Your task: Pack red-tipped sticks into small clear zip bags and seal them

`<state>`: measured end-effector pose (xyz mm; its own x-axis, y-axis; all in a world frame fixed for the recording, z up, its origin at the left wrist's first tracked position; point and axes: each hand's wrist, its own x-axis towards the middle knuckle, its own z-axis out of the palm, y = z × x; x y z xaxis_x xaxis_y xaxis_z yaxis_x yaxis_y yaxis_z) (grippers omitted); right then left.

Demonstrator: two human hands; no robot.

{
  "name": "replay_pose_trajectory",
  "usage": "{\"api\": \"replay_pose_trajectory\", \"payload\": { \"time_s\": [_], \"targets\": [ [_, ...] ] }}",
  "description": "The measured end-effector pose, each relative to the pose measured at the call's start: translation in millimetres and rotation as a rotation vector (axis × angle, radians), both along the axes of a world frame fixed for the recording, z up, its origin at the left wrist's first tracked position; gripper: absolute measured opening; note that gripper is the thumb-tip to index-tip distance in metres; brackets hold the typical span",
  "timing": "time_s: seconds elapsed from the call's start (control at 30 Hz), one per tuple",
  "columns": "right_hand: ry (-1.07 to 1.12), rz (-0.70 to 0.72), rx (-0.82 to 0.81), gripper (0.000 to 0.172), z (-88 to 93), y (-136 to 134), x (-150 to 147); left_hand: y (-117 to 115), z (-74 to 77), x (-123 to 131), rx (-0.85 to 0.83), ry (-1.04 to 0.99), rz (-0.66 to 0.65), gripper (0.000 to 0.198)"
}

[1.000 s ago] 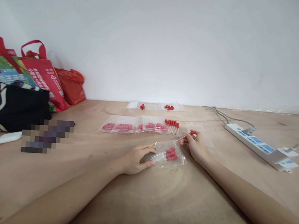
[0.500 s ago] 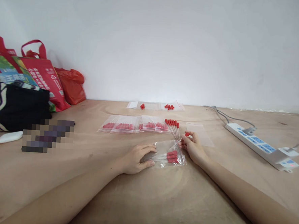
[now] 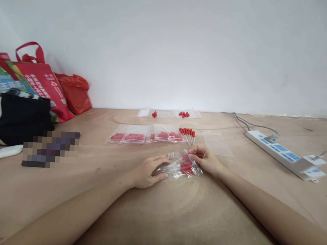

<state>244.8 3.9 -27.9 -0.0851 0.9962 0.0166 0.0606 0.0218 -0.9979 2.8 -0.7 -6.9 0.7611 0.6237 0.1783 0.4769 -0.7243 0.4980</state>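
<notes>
A small clear zip bag (image 3: 180,166) holding several red-capped thin droppers lies on the wooden table (image 3: 158,214) in front of me. My left hand (image 3: 149,171) pinches the bag's left end flat against the table. My right hand (image 3: 205,160) is closed at the bag's open right end, its fingers at the mouth, pressing a dropper in. Just beyond lie several loose red-capped droppers (image 3: 187,135) and an empty clear bag (image 3: 217,143).
A row of filled clear bags (image 3: 144,135) lies behind the hands, and more bags with red caps (image 3: 169,114) lie by the wall. A white power strip (image 3: 286,155) with cables sits right. Red shopping bags (image 3: 44,82), a black striped bag (image 3: 14,117) and a white object (image 3: 8,150) stand left.
My right hand carried a red-capped dropper from beside the empty bag leftward into the mouth of the held bag. The left hand stayed on the bag. The view shifted slightly.
</notes>
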Motion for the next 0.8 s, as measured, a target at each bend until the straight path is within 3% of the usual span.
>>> {"api": "replay_pose_trajectory", "payload": {
  "time_s": [0.3, 0.5, 0.6, 0.7, 0.8],
  "targets": [
    [-0.238, 0.177, 0.118, 0.031, -9.4, 2, 5, 0, 1.1, 1, 0.000, -0.013, 0.004, 0.034],
    [-0.280, -0.144, 0.214, 0.019, -12.4, 11, 7, 0, 1.0, 1, 0.014, -0.026, -0.012, 0.035],
    [-0.444, -0.330, 0.290, 0.011, -6.4, 27, 16, 1, 0.6, 0, 0.018, -0.008, -0.017, 0.036],
    [-0.667, -0.432, 0.184, 0.014, 2.4, 48, 24, 1, 0.1, 0, 0.017, 0.012, -0.022, 0.034],
    [-0.741, -0.463, 0.100, 0.019, 7.4, 70, 28, 0, -0.4, -1, 0.028, 0.037, -0.030, 0.032]
  ]
}}
